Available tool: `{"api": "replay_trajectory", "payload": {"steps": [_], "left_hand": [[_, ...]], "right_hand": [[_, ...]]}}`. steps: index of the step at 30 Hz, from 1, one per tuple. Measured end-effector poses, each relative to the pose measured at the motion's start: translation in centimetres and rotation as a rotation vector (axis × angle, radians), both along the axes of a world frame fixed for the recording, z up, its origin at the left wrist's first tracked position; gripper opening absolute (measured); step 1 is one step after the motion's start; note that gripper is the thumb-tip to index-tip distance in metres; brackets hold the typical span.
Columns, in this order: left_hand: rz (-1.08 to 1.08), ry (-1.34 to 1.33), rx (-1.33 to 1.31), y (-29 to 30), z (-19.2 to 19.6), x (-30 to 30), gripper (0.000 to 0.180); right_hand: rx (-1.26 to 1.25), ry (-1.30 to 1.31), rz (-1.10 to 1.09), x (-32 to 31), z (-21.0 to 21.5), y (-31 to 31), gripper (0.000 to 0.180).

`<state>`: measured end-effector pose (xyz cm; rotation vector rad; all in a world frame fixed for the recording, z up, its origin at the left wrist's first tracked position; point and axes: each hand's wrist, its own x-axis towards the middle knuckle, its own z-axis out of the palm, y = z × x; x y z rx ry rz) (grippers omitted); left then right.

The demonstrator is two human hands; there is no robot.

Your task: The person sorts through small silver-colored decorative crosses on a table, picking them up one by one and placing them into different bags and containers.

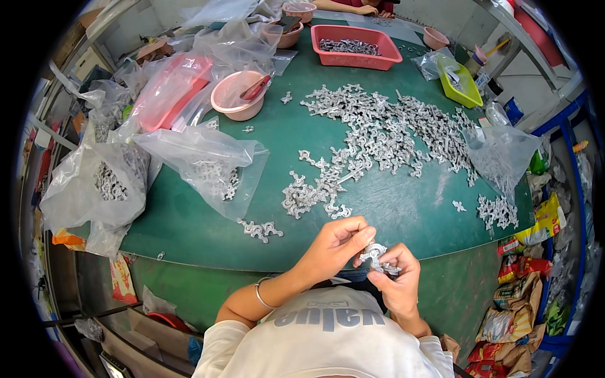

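Close to the table's near edge, the left hand (337,242) and right hand (397,277) both pinch one small silvery metal casting (375,255), fingers curled shut, bracing it between them. Beyond, a loose heap of grey castings (391,132) covers the green tabletop (189,214); a red rectangular basket (353,45) and clear plastic bags (208,167) hold more.

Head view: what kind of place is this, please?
Probably a small workshop for hand sorting or assembly: a green table heaped with small metal parts, bags of parts, and a red tray.
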<state>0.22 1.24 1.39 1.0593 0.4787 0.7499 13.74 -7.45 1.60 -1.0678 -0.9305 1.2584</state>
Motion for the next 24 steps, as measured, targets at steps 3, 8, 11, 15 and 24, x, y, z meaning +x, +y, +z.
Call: {"api": "replay_trajectory", "payload": {"steps": [3,8,11,15,24], "left_hand": [[-0.001,-0.007,-0.003,0.0,-0.1,0.1,0.023],[0.013,-0.024,-0.014,0.0,-0.1,0.0,0.023],[0.015,-0.028,-0.026,0.0,-0.3,0.1,0.023],[0.013,-0.022,-0.041,0.1,-0.6,0.2,0.024],[0.012,-0.017,-0.054,0.2,-0.7,0.3,0.024]], "right_hand": [[0.006,-0.012,-0.010,0.0,-0.4,-0.1,0.021],[0.020,-0.003,-0.021,-0.2,-0.5,0.1,0.021],[0.042,0.000,-0.015,-0.1,-1.2,0.2,0.021],[0.032,0.002,-0.014,0.0,-1.3,0.3,0.020],[0.012,-0.020,-0.050,0.1,-1.6,0.4,0.018]]}}
